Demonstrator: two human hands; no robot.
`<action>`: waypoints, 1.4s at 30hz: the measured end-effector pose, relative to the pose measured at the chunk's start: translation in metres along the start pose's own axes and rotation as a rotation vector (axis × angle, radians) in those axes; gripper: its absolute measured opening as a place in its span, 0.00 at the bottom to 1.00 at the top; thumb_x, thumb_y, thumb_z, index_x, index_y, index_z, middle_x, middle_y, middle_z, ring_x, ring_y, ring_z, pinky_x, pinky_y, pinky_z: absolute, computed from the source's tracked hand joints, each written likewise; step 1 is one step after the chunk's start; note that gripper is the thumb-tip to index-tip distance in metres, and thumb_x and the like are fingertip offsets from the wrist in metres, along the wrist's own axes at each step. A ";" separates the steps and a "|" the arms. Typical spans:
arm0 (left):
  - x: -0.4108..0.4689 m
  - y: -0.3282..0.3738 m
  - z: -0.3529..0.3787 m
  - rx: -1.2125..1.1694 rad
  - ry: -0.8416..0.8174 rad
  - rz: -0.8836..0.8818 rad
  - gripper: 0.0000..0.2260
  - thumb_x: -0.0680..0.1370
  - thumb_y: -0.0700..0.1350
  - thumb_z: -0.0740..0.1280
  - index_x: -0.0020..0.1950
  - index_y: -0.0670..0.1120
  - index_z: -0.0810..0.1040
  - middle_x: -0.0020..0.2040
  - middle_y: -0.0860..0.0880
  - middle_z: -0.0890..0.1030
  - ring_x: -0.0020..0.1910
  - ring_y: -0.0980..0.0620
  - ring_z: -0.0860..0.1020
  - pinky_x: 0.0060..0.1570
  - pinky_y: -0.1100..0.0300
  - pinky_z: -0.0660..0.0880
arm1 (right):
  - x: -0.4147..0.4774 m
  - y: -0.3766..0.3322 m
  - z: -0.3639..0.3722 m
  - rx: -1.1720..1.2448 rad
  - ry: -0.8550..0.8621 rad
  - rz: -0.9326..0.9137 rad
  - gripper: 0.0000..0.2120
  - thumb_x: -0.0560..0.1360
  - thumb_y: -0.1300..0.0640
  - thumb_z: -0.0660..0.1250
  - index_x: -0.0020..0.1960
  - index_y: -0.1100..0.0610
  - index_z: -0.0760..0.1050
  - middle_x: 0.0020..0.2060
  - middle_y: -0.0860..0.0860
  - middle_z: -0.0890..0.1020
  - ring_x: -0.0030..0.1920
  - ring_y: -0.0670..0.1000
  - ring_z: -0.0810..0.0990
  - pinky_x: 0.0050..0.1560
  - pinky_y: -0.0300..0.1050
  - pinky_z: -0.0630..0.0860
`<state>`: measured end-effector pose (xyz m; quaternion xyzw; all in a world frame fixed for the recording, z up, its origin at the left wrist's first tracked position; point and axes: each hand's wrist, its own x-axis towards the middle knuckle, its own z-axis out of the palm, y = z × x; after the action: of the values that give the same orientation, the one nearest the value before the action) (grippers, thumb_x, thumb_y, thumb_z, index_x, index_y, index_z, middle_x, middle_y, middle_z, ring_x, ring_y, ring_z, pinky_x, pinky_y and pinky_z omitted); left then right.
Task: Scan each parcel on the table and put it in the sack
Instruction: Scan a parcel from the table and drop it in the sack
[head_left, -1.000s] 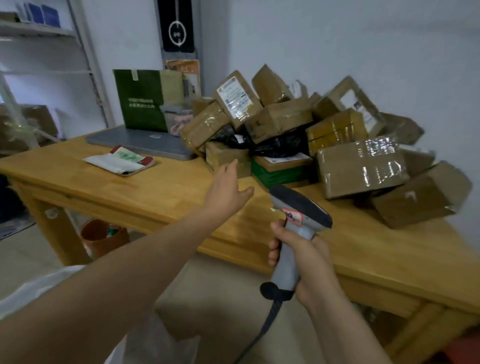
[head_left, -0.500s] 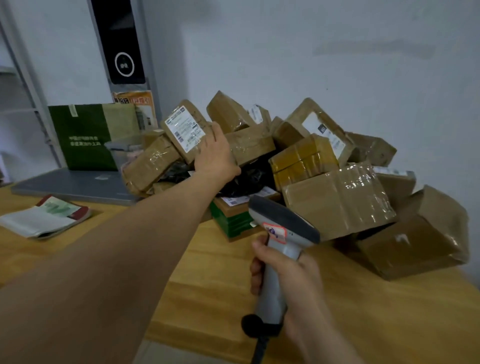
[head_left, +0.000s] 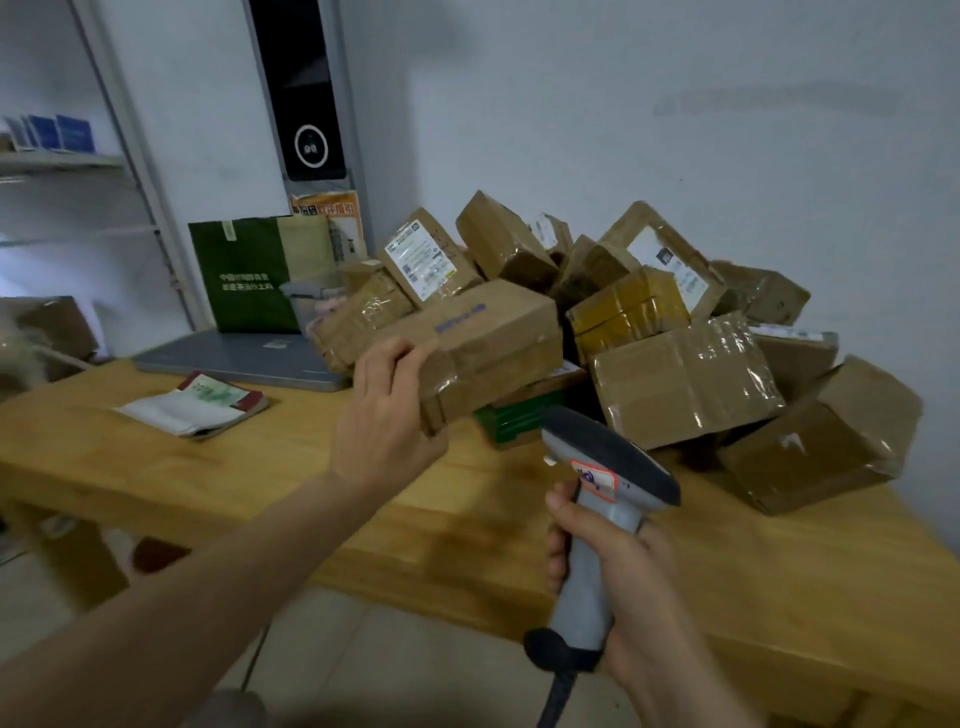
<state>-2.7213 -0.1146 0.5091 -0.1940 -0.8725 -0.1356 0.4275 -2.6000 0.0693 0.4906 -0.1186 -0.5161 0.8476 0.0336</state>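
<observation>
You held one parcel (head_left: 493, 348) clear of the tabletop (head_left: 260, 467), in front of the left side of the pile of parcels (head_left: 675, 374); whether its far end touched the pile could not be determined. The grip of your left hand (head_left: 387, 410) was curled round the near end of the parcel, thumb on the upper face and fingers hidden beneath. The grip of your right hand (head_left: 623, 582) was wrapped round the handle of the scanner (head_left: 608, 467), whose head pointed away from you toward the pile, below the held parcel. The parcel was a flat, oblong cardboard box banded with clear tape. It probably weighed little, since one hand carried it from one end. The board looked stiff, though creased at the edges. The glossy tape was likely slippery, so a hold on bare cardboard across the short end was the safer choice. No shipping label showed on its visible faces, so a turn was probably required before scanning. Blue print (head_left: 460, 319) ran along its top face but was too blurred to read. A labelled parcel (head_left: 421, 260) behind it carried a white shipping label with barcodes, not legible. The scanner bore a red-edged sticker (head_left: 592, 475) with blue handwriting, also illegible. A green bag (head_left: 244, 275) at the rear showed two lines of white characters, unreadable. The sack was not in view.
</observation>
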 end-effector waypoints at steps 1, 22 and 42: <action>-0.021 -0.002 -0.007 0.016 -0.012 0.042 0.39 0.60 0.45 0.80 0.67 0.38 0.71 0.62 0.39 0.70 0.63 0.43 0.66 0.58 0.55 0.69 | -0.009 0.003 -0.001 0.000 0.001 -0.001 0.05 0.71 0.64 0.71 0.46 0.64 0.78 0.25 0.55 0.76 0.23 0.49 0.72 0.24 0.40 0.70; -0.097 0.028 -0.045 0.463 -0.491 0.037 0.44 0.60 0.63 0.77 0.70 0.44 0.68 0.64 0.45 0.71 0.63 0.44 0.71 0.63 0.50 0.69 | -0.086 0.030 -0.007 -0.023 0.060 0.016 0.02 0.71 0.65 0.71 0.42 0.61 0.78 0.25 0.53 0.76 0.24 0.49 0.73 0.25 0.40 0.72; -0.110 -0.025 -0.096 -1.011 -0.174 -1.064 0.23 0.74 0.44 0.72 0.67 0.40 0.73 0.60 0.44 0.79 0.57 0.49 0.79 0.55 0.55 0.79 | -0.104 0.034 0.027 -0.242 -0.212 -0.027 0.06 0.71 0.60 0.72 0.41 0.61 0.77 0.27 0.57 0.79 0.25 0.52 0.75 0.28 0.43 0.73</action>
<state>-2.6048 -0.2001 0.4772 0.0720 -0.7103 -0.6942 0.0916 -2.5032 0.0118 0.4897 -0.0248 -0.6167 0.7864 -0.0240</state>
